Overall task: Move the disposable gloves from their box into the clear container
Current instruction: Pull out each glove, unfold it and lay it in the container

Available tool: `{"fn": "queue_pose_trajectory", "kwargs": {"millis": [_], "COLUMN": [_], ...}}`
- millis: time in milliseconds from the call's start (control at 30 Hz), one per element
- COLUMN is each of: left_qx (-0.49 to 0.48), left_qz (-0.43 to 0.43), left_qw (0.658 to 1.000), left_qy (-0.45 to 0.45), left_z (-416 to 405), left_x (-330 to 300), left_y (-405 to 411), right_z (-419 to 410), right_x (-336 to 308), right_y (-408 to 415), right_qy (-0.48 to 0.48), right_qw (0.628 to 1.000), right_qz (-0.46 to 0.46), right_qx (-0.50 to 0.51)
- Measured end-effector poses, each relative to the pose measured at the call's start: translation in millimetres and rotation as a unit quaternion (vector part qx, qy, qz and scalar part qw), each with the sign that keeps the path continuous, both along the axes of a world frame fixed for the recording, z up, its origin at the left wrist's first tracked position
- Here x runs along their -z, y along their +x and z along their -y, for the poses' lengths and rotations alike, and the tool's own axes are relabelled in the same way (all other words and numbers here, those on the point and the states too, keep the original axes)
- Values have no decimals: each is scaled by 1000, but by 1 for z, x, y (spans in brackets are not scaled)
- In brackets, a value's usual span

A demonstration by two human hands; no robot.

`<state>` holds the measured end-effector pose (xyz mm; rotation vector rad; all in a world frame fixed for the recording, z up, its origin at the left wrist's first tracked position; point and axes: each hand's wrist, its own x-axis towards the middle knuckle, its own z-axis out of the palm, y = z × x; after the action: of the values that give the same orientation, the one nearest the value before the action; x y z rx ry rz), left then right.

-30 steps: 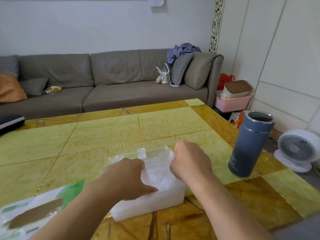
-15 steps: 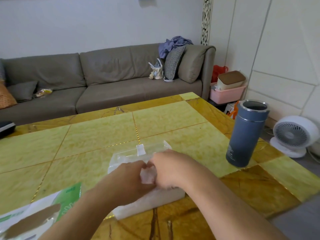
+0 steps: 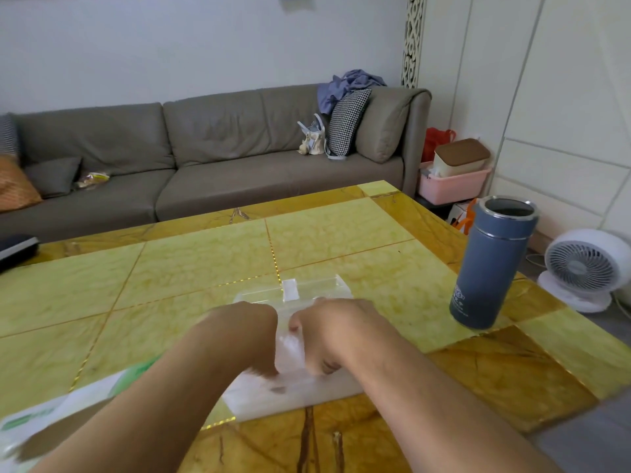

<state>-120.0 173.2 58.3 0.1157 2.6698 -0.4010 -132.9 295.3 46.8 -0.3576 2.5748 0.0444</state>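
Note:
A clear plastic container (image 3: 317,290) stands on the yellow tiled table (image 3: 341,240) in front of me, packed with a wad of thin translucent disposable gloves (image 3: 290,353). My left hand (image 3: 239,332) and my right hand (image 3: 338,332) are side by side inside the container, wrists bent down, pressing on the gloves. The fingertips are hidden in the gloves. The white and green glove box (image 3: 51,414) lies at the lower left, partly behind my left forearm.
A tall open blue-grey flask (image 3: 491,264) stands on the table to the right of the container. A dark flat object (image 3: 15,247) lies at the table's far left edge. Behind are a grey sofa (image 3: 205,158), pink bins (image 3: 450,179) and a white fan (image 3: 580,268) on the floor.
Both hands came together over the container and pushed deeper into the gloves. The view tilted slightly upward.

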Motion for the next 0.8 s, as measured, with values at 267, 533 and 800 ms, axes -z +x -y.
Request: {"fn": "queue_pose_trajectory", "kwargs": {"millis": [267,533,800], "left_qx": [23,20,0], "left_qz": [19,-20,-20], "left_qw": [1000,998,996], "left_qy": [0,59,89], "left_z": [6,15,16], "left_x": [25,39,36], "left_y": [-11,-5,-4], "right_z": [0,1,-1], "right_x": [4,10,12], "right_y": [0,0,3], "right_qy": [1,-11,-72], "right_qw": [999,998,990], "right_qz": [-31,6,35], "right_qx": [28,66,116]}}
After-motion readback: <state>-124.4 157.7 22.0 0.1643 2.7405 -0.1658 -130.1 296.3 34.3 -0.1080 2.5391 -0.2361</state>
